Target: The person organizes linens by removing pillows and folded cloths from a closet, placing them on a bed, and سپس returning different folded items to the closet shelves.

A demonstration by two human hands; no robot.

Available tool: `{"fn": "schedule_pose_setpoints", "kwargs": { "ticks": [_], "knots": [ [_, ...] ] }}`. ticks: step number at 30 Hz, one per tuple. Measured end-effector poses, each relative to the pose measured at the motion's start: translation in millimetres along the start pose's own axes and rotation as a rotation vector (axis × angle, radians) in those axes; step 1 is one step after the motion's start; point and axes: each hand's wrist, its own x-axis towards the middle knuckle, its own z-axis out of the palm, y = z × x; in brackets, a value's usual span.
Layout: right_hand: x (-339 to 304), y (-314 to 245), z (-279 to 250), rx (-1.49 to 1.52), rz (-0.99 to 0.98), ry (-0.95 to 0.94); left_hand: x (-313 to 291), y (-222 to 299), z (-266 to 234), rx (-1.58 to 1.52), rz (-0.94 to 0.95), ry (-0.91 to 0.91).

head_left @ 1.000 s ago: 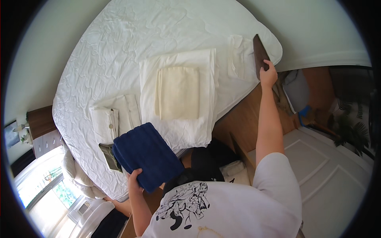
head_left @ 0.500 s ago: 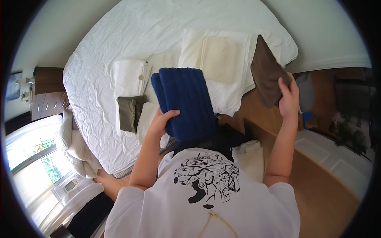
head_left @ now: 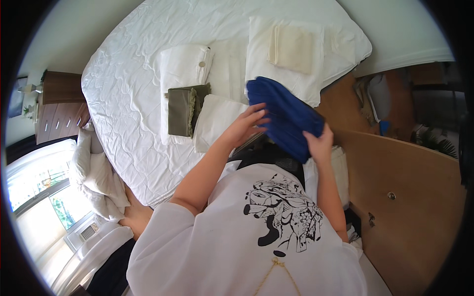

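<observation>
A folded dark blue towel (head_left: 286,116), ribbed and slightly blurred, hangs tilted in front of my body by the near edge of the bed. My right hand (head_left: 320,144) grips its right corner, thumb on top. At the towel's left edge, my left hand (head_left: 248,124) has its fingers stretched and apart; whether the fingertips touch the towel I cannot tell. The brown cloth does not show. On the bed left of the towel lie a folded olive-green fabric (head_left: 180,112) and a folded white cloth (head_left: 217,121).
A white mattress (head_left: 126,89) fills the middle. Upon it lie a white folded piece with a round button (head_left: 183,61) and a cream folded cloth (head_left: 291,49) on white sheets. A wooden panel (head_left: 395,172) stands at the right. Pillows (head_left: 101,172) are at the left by a window.
The blue towel has moved right, from my left hand into my right hand. My left hand has come off its earlier hold. The brown cloth has gone out of sight.
</observation>
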Motion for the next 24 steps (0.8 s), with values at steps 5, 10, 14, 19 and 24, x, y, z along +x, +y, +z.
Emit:
{"fn": "schedule_pose_setpoints", "kwargs": {
  "ticks": [5,10,14,19,24],
  "knots": [
    [-40,0,-48,0.206,0.245,0.216,-2,-94,-149,0.622,-0.305,1.368],
    [-78,9,-81,0.322,0.269,0.437,-42,-138,-224,0.335,-0.319,1.457],
    [-104,11,-101,0.365,0.287,0.567,-42,-142,-232,-0.155,-0.047,1.099],
    [-135,16,-126,0.526,0.334,0.617,-51,-146,-241,-0.353,-0.109,0.769],
    [-140,2,-131,0.440,0.185,0.637,-49,-134,-199,-0.193,-0.052,0.682]
  ]
}}
